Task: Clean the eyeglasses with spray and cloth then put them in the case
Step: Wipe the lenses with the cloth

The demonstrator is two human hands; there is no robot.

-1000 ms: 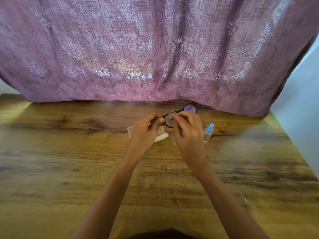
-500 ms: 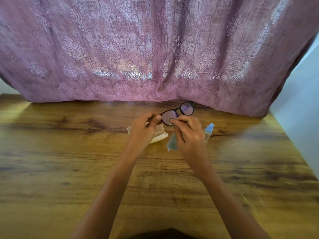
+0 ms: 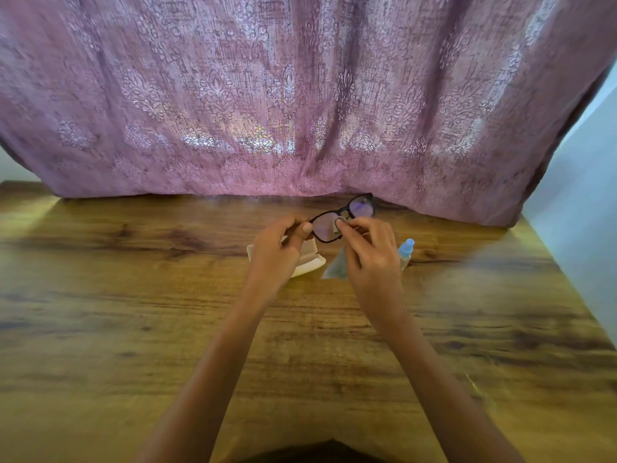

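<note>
1. Eyeglasses: black, thick rectangular frame with tinted, glossy lenses. Held in the air above the far middle of the table, tilted, with the right lens higher.
2. Left hand: fingers curled, thumb and forefinger pinching the frame's left end.
3. Right hand: fingertips pinch a fold of cloth against the inner edge of the left lens. The cloth is thin, pale grey-blue and limp, and the rest hangs down in a point.
4. Case: cream, smooth hard shell with rounded corners. It lies on the table under the left hand; can't tell whether the lid is up.
5. Spray bottle: small, clear body with a light blue cap, upright just right of the right hand.
6. Table: wood-grain top, matte, with dark streaks.
7. Curtain: mauve woven fabric with a damask pattern, in folds, along the table's far edge.
</note>
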